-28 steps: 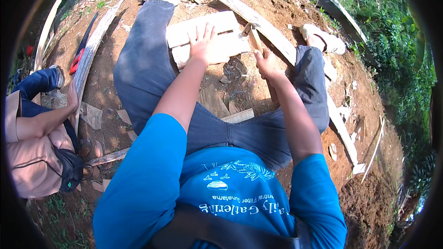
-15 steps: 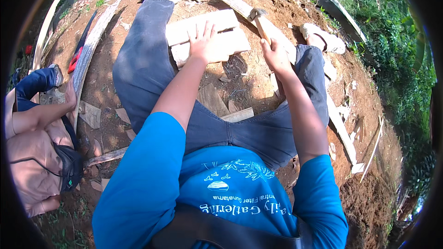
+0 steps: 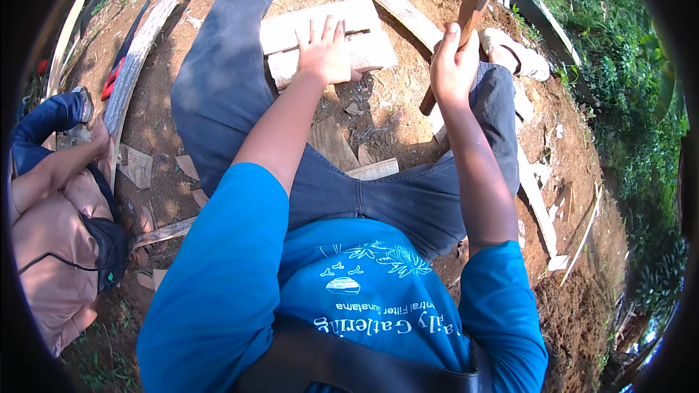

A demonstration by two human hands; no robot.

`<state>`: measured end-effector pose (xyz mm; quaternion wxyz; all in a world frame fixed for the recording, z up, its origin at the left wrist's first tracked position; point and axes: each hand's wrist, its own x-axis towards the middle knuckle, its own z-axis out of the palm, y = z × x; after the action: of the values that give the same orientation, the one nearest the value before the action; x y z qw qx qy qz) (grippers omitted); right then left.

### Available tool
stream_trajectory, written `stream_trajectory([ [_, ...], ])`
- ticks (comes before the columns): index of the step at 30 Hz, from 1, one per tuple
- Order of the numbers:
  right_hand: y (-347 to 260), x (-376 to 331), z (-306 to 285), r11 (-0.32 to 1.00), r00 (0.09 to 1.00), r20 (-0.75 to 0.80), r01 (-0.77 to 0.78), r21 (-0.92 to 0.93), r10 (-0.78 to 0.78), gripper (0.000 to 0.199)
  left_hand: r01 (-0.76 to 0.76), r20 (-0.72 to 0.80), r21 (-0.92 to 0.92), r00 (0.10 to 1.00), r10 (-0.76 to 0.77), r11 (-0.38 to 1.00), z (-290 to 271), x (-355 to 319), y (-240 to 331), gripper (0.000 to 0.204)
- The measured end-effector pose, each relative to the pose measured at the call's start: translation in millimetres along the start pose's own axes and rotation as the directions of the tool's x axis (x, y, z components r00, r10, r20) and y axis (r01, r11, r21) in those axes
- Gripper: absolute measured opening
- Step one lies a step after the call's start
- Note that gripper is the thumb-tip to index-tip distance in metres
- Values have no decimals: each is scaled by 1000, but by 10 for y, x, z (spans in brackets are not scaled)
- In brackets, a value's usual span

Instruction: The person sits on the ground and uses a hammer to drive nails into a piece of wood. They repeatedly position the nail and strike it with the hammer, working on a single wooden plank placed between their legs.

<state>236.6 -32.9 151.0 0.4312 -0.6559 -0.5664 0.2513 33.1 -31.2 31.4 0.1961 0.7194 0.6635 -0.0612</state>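
Two short pale wooden boards (image 3: pixel 364 12) lie side by side on the dirt between my legs. My left hand (image 3: pixel 325 53) rests flat across them, fingers spread, near their right half. My right hand (image 3: pixel 454 65) is wrapped round the wooden handle of a hammer (image 3: pixel 475 9), raised above the right knee. The hammer's metal head points up and away, apart from the boards; its handle end sticks out below my fist. The underside of the boards is hidden.
A long plank (image 3: pixel 397 6) lies beyond the boards, partly behind my right hand. Wood offcuts (image 3: pixel 333 144) and thin grey bits lie on the soil. At left, a co-worker's hand (image 3: pixel 100 138) touches a long weathered board (image 3: pixel 138 58), beside a red-handled saw (image 3: pixel 113 78).
My right hand has lifted the hammer up and to the right, away from the boards. My left hand stays flat on them. The co-worker's hand has shifted slightly toward the lower left.
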Motion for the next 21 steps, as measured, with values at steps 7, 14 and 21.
stream_trajectory([
  [7,301,100,-71,871,860,414,-70,-486,300,50,-16,23,31,1000,16,999,-26,64,36,132],
  [14,1046,-224,-15,707,842,393,18,-707,371,53,-68,13,4,998,68,998,-40,56,244,130],
  [21,38,-138,92,969,991,120,-29,-245,60,35,-1,-43,8,999,1,1000,15,35,16,130],
])
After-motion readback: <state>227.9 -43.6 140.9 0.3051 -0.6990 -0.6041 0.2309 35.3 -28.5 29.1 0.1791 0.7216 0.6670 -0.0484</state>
